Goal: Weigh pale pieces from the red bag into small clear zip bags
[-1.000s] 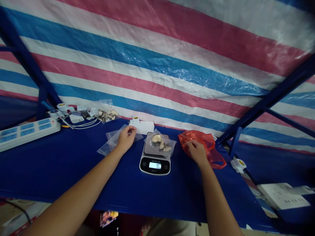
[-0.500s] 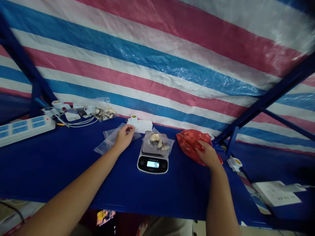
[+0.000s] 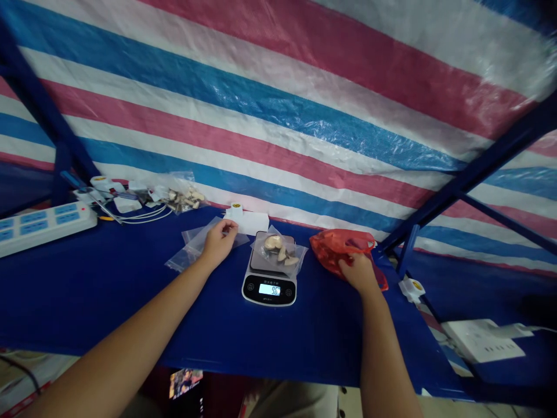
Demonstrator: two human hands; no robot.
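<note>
**Left hand (image 3: 220, 242) and right hand (image 3: 359, 273) at the two sides of the digital scale (image 3: 268, 290)**

Through the head camera I saw first the display on the front of the digital scale, which showed about 96; the decimal point was too small for me to tell. On its platform lay a clear plastic bag (image 3: 278, 251) with pale slices (image 3: 278, 247) inside. Left of the scale, the left hand had its fingers curled together on a second clear bag (image 3: 194, 244), but I could not tell if they pinched it. Right of the scale, the right hand was closed on a red plastic bag (image 3: 337, 249). Just behind the scale lay a white paper (image 3: 248, 223). Farther left of the scale were a third clear bag (image 3: 183, 197) and a white power strip (image 3: 43, 220). Behind the scale, far back, hung a striped tarpaulin (image 3: 278, 116).
</note>
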